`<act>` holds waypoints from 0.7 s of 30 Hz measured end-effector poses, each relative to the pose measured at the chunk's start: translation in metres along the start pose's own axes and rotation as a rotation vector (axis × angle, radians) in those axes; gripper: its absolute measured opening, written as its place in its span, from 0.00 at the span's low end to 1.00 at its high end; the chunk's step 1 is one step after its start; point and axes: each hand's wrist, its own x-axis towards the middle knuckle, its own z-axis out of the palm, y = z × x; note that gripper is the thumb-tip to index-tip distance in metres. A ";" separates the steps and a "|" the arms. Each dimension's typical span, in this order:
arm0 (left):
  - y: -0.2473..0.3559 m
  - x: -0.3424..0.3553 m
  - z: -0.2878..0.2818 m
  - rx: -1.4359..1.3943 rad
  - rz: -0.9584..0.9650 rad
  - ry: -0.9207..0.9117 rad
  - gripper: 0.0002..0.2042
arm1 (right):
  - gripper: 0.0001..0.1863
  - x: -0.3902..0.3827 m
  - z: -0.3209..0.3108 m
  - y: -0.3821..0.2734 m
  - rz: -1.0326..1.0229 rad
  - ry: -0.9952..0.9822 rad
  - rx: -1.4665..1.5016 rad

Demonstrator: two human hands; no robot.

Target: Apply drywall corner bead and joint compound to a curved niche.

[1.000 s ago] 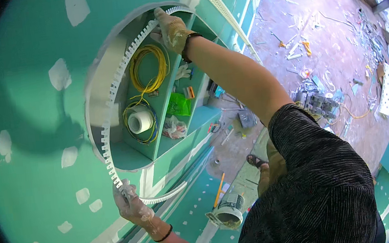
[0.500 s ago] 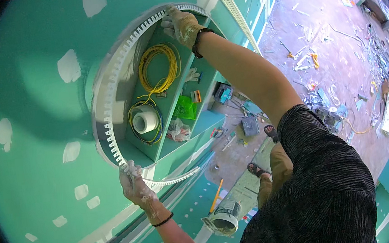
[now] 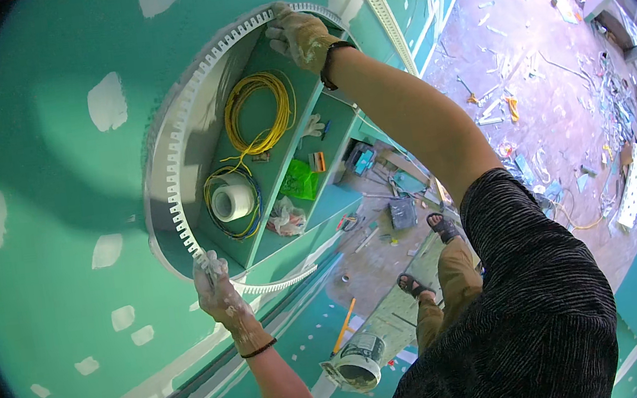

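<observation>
A white notched flexible strip (image 3: 175, 186) curves along the inside edge of a round opening (image 3: 152, 159) in the green wallboard. My left hand (image 3: 217, 285) is closed on the strip at the lower edge, with a loose end curving off to the right. My right hand (image 3: 300, 40), gloved or coated in pale dust, grips the strip at the top of the opening with bent fingers. Inside are green shelves with a yellow cable coil (image 3: 254, 112), a white tape roll (image 3: 232, 202), a green bag (image 3: 299, 177) and a clear plastic bag (image 3: 287, 218).
A long perforated strip (image 3: 380, 19) runs along the upper wall. Below me my sandalled feet (image 3: 415, 286) are on a narrow platform, beside a plaster bucket (image 3: 357, 364) and a yellow-handled tool (image 3: 343, 327). Debris and tools (image 3: 512, 106) litter the concrete floor on the right.
My hands moved upward, the left one by more, and the strip between them went from hanging across the opening to lying along its rim.
</observation>
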 end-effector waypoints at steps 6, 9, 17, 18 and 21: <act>-0.011 0.008 -0.001 0.033 -0.007 -0.025 0.23 | 0.20 -0.004 -0.006 0.003 -0.007 0.010 -0.192; -0.007 0.007 -0.001 -0.001 0.006 -0.015 0.23 | 0.18 0.003 -0.007 0.002 0.027 -0.012 -0.311; -0.016 0.012 0.010 -0.014 0.046 -0.047 0.22 | 0.15 0.020 -0.022 0.003 0.038 0.019 -0.225; -0.015 0.011 0.016 -0.026 0.027 -0.022 0.22 | 0.14 0.020 -0.024 0.002 0.057 0.025 -0.174; -0.015 0.014 0.026 -0.054 0.014 0.003 0.21 | 0.12 0.021 -0.028 0.001 0.085 -0.037 -0.060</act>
